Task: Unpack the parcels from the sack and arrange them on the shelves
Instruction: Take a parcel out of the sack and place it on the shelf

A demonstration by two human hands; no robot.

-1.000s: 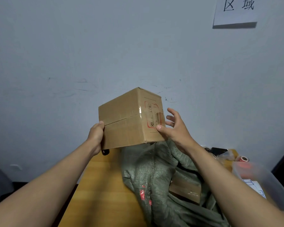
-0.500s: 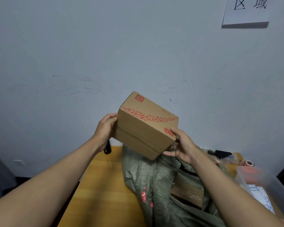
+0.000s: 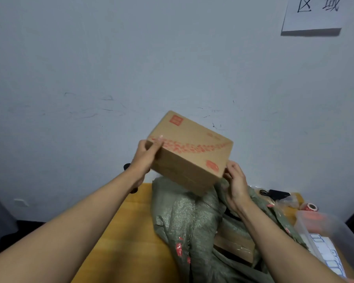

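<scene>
A brown cardboard parcel (image 3: 189, 152) with red print is held tilted in the air in front of the wall, above the sack. My left hand (image 3: 145, 158) grips its left end, thumb on the printed top face. My right hand (image 3: 236, 182) holds its lower right corner with curled fingers. Below lies the green woven sack (image 3: 186, 223) on the wooden table (image 3: 123, 242), its mouth open. Another cardboard parcel (image 3: 233, 245) shows inside the sack.
A clear plastic bin (image 3: 333, 235) with white labels stands at the right table edge. Behind it lie a red tape roll (image 3: 311, 206), a black adapter (image 3: 278, 194) and a plastic bag. The grey wall carries a paper sign (image 3: 313, 13) at top right.
The parcel has been turned so its red-printed face points up. My left thumb now lies on top, and my right hand has shifted to the lower right corner.
</scene>
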